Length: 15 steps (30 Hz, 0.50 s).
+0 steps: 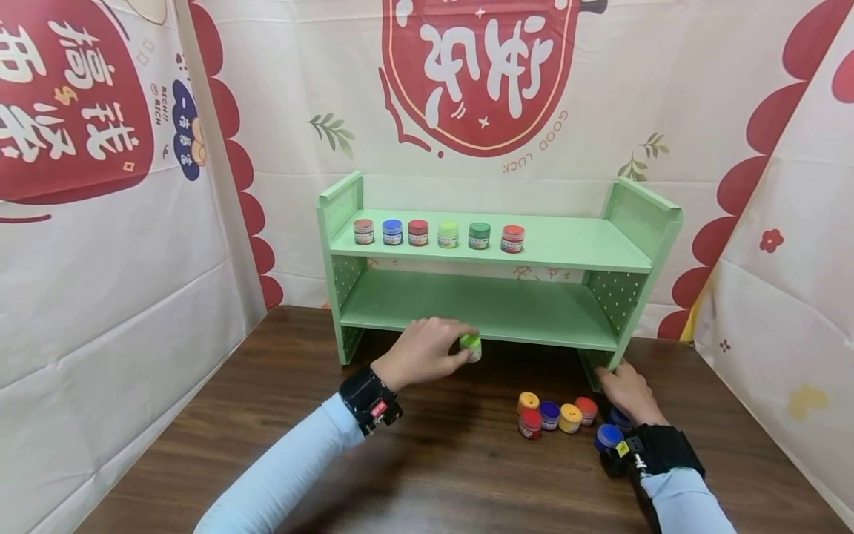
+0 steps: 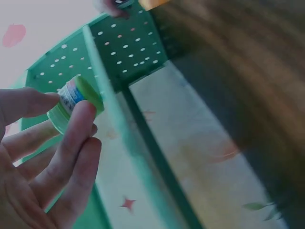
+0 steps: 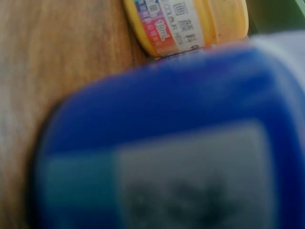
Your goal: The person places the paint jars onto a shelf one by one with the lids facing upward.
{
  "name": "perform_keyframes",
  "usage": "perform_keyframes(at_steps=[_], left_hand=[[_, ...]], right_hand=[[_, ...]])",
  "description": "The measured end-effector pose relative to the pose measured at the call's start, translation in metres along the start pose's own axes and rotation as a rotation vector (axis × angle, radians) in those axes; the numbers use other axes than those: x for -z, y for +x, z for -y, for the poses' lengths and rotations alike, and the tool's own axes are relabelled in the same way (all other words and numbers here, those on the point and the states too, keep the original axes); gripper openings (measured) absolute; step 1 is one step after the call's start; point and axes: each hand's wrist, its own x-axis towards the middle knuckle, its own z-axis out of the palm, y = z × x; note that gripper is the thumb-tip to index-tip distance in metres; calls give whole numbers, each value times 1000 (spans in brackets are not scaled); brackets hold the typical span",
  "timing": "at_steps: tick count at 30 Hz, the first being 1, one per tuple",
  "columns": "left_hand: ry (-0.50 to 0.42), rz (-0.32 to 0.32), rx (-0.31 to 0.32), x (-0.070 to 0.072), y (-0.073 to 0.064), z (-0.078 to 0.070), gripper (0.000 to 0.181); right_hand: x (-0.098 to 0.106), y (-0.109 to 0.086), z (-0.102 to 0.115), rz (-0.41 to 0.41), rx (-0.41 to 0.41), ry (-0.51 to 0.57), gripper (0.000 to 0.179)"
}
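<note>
My left hand pinches a green jar the twelve-o'clock shelf could knock loose; my right hand, I can't tell.

We read small recording set-up, walled off with printed cloths left, far and right; building type we cannot tell. Wooden table between, green shelf at far side, two strapped-on black wrist devices.

The head view is bright and evenly lit, with soft shadow on the table. The left wrist view is dimmer, its shelf blurred. Right wrist: blue jar defocused, yellow jar sharper.
</note>
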Motion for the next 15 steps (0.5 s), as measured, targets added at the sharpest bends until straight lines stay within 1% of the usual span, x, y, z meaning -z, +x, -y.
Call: perform_keyframes(at_steps=[3, 7, 9, 12, 15], left_hand=[[-20, 4, -34, 16, 18, -1, 33], [-41, -17, -91, 38, 43, -5, 35], [-34, -38, -120, 49, 56, -9, 36], [1, -72, -159, 65, 74, -17, 37], [29, -94, -172, 79, 90, -25, 38]], right_hand=[[0, 0, -2, 3, -3, 6, 66], [-1, 0, -3, 3, -5, 19, 65], [-1, 0, -4, -2, -6, 20, 65], [-1, 0, -4, -14, -5, 10, 64], [-1, 1, -4, -16, 0, 3, 64]])
